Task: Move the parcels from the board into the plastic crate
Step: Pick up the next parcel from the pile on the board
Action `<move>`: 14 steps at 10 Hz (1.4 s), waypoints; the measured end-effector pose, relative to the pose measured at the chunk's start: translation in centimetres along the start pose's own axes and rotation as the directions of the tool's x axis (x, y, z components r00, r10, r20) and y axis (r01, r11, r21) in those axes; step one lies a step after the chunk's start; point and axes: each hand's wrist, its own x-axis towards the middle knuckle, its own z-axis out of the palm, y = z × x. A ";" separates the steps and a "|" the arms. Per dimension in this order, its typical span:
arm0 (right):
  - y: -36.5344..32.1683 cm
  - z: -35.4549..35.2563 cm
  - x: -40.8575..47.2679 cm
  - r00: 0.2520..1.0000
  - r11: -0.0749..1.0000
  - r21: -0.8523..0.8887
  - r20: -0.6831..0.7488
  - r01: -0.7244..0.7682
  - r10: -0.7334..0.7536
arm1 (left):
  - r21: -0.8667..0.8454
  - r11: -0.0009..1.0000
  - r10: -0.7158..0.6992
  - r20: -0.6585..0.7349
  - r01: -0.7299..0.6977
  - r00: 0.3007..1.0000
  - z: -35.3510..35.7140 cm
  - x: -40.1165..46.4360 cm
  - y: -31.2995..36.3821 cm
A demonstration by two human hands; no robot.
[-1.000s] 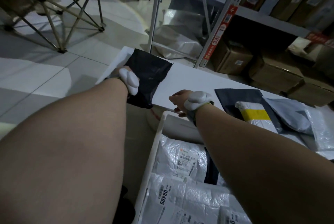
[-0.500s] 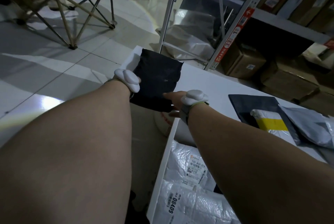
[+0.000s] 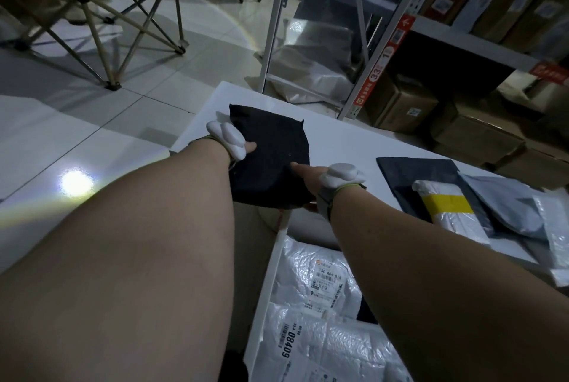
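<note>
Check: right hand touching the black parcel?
Touching. Head view shows the right hand with its thumb lying on top of the black parcel at its right edge.

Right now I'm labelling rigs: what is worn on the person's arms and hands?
Both forearms are bare, no sleeves or gloves. The left hand and right hand each carry a smooth, white, rounded device at the wrist, on a strap; the right strap looks greenish-grey.

I see a black parcel [image 3: 271,157] at the board's [image 3: 338,138] near edge; more parcels [image 3: 455,206] lie right; the white crate [image 3: 264,289] holds bagged ones.
</note>
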 end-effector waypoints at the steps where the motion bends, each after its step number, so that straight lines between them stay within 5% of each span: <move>1: 0.9 -0.9 -0.5 1.000 0.999 -0.051 0.001 -0.020 0.020 | -0.054 0.998 -0.037 0.039 0.039 0.999 0.5 -0.4 1.3; 3: 3.3 -4.4 -1.5 0.994 0.990 -0.121 -0.088 -0.074 0.064 | -0.188 0.981 -0.036 0.064 0.048 0.997 2.2 -0.9 4.3; 6: 6.9 -9.9 -3.4 0.983 0.954 -0.297 -0.181 -0.041 -0.014 | -0.304 0.948 0.153 0.161 -0.098 0.975 5.5 -0.3 9.4; 10: 13.5 -16.7 -6.8 0.944 0.988 0.064 -0.308 0.141 -0.115 | -0.589 0.793 0.195 0.000 -0.157 0.981 10.5 -3.7 15.2; 14: 18.2 -19.5 -9.7 0.988 0.869 0.476 -0.132 0.135 -0.082 | -0.839 0.526 0.215 -0.031 -0.142 0.976 15.8 -8.8 16.4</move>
